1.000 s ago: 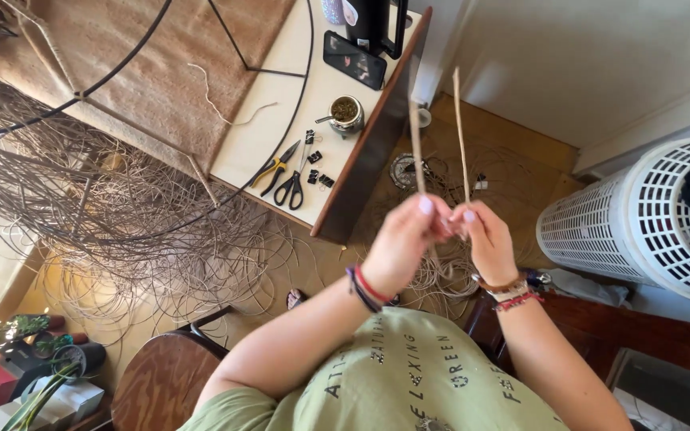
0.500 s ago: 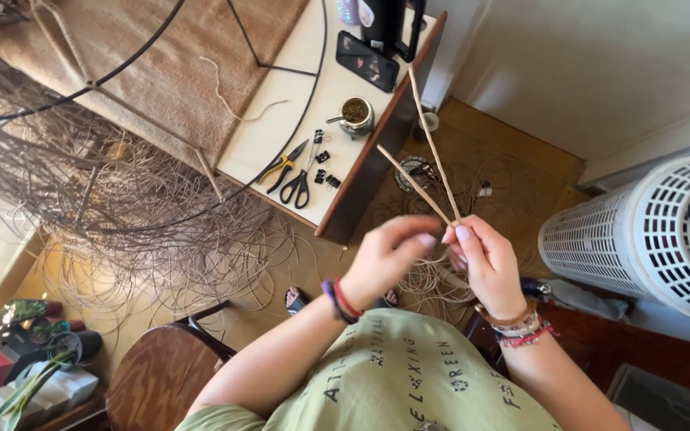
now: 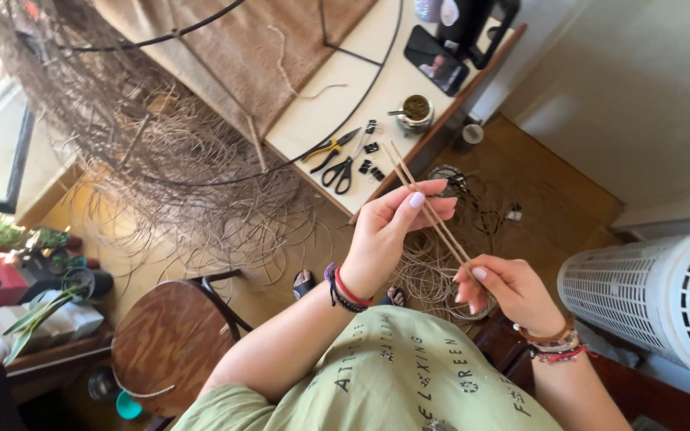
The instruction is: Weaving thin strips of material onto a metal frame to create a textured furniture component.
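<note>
Two thin pale reed sticks (image 3: 429, 209) lie side by side, slanting from upper left to lower right in front of me. My left hand (image 3: 389, 231) pinches them near their upper part with thumb and fingers. My right hand (image 3: 505, 289) grips their lower end. Both wrists wear several bracelets. Below the hands, loose coils of brown fibre (image 3: 441, 263) lie on the wooden floor.
A white table (image 3: 337, 104) carries a black wire frame, a woven fibre mass (image 3: 145, 144), yellow-handled pliers (image 3: 327, 148), scissors (image 3: 343, 169), small black clips, a cup (image 3: 417, 110) and a phone (image 3: 436, 61). A round wooden stool (image 3: 171, 343) stands at left, a white perforated heater (image 3: 664, 295) at right.
The sticks have swung from upright to a slant, and now lie together. My hands have drawn apart along them, the left higher, the right lower.
</note>
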